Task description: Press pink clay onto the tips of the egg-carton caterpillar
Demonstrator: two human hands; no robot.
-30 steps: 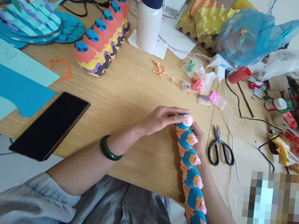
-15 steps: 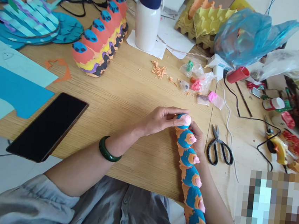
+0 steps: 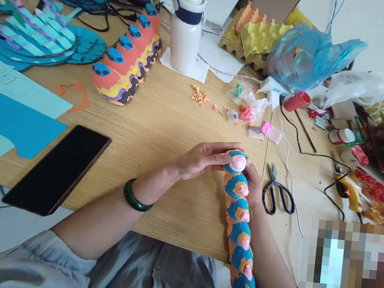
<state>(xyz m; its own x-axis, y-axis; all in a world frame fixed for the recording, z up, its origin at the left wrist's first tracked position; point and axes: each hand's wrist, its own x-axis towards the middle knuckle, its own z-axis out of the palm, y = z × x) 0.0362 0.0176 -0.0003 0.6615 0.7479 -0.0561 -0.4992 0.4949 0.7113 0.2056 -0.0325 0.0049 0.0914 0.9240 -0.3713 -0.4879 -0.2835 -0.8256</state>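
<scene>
A long bumpy strip, seemingly egg-carton card, is covered in blue and orange with a pink tip on each bump. It runs from the table down toward my lap. My left hand grips its far end, thumb at the pink lump on the last bump and fingers along the far side. From the right, my right hand holds the same end; its fingers are partly hidden behind the strip.
Black-handled scissors lie right of my right hand. A phone is at the left, near a red-orange bumpy model. Further back stand a white bottle, orange scraps, small clay packets and a blue plastic bag.
The strip has turned slightly, its near end swinging left and its far end tilting a little. The pink lump on the last bump shows more fully. Both hands keep their hold.
</scene>
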